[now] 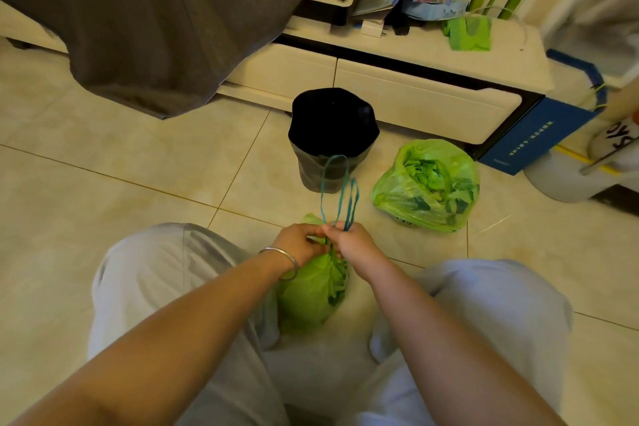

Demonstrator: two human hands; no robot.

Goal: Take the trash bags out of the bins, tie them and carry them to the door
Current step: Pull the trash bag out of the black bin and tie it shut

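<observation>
A green trash bag (311,290) rests on the floor between my knees, its neck gathered. My left hand (299,242) and my right hand (351,244) both pinch that neck, close together. Teal drawstring loops (340,190) rise from between my fingers. A second green trash bag (428,185) sits open on the tiles to the right, with crumpled green and dark waste showing inside. Straight ahead stands a small grey bin (328,169) with a dark liner over its rim.
A low white cabinet (415,90) with drawers runs behind the bin. A grey bedspread (138,28) hangs down at left. A blue box (532,135) leans at right beside a white bucket (560,180). Tiled floor (121,156) lies open to the left.
</observation>
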